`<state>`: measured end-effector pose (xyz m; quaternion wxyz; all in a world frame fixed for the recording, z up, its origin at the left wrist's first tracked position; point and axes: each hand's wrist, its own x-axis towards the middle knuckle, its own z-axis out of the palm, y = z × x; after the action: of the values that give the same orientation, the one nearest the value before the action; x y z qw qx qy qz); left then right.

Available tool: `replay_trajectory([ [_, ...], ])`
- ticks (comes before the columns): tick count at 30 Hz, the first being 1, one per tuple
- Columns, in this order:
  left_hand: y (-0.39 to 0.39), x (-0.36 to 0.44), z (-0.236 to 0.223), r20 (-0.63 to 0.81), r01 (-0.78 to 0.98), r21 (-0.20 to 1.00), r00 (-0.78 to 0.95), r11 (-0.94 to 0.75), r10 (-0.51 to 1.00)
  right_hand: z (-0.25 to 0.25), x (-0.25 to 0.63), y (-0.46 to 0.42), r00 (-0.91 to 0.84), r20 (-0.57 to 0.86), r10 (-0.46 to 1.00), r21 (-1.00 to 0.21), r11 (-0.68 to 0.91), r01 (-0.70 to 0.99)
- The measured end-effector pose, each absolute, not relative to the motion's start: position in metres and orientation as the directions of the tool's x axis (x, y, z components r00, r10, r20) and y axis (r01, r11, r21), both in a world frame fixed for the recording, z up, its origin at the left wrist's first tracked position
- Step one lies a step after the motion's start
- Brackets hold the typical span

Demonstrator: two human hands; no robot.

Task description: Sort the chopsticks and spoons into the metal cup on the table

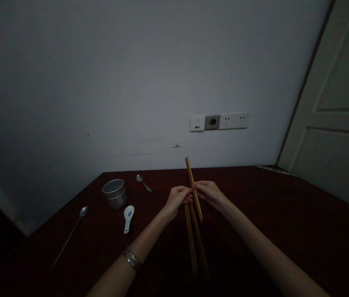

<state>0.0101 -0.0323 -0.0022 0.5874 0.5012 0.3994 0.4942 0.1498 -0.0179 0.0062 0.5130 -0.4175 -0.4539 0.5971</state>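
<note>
A pair of wooden chopsticks (197, 205) is tilted up in front of me, pinched by the fingertips of my right hand (210, 192). Closed beside it, the fingers of my left hand (177, 199) meet the same chopsticks from the left. Below the hands, more wooden chopsticks (190, 239) spread toward me in two narrow groups. Their upper ends run behind my left fingers, so I cannot tell whether that hand also grips them or they just lie on the table.
On the dark red table (248, 231), a metal cup (115, 198) stands at left. Around it lie a white soup spoon (128, 218), a small metal spoon (143, 182) and a long-handled spoon (74, 227). A wall with sockets (233, 121) rises behind; a door (338, 107) is at right.
</note>
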Motion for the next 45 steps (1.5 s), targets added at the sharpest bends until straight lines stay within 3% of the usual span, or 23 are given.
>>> replay_trajectory([
  [6,-0.018,-0.012,0.013,0.096,-0.213,0.974,0.05,-0.083,0.994,0.017,0.138,-0.032,-0.231,-0.04,0.972,-0.974,-0.09,-0.207],
  [13,-0.018,-0.017,0.016,0.143,-0.244,0.963,0.091,-0.117,0.986,0.024,0.122,-0.047,-0.278,-0.068,0.958,-0.983,-0.112,-0.148],
  [34,-0.019,-0.019,0.017,0.096,-0.308,0.949,0.093,-0.063,0.991,0.014,0.128,-0.041,-0.32,-0.118,0.94,-0.984,-0.153,-0.089],
  [45,-0.038,-0.003,0.028,0.076,-0.225,0.974,0.254,-0.018,0.964,0.041,0.156,-0.032,-0.141,-0.044,0.989,-0.995,-0.057,-0.087],
])
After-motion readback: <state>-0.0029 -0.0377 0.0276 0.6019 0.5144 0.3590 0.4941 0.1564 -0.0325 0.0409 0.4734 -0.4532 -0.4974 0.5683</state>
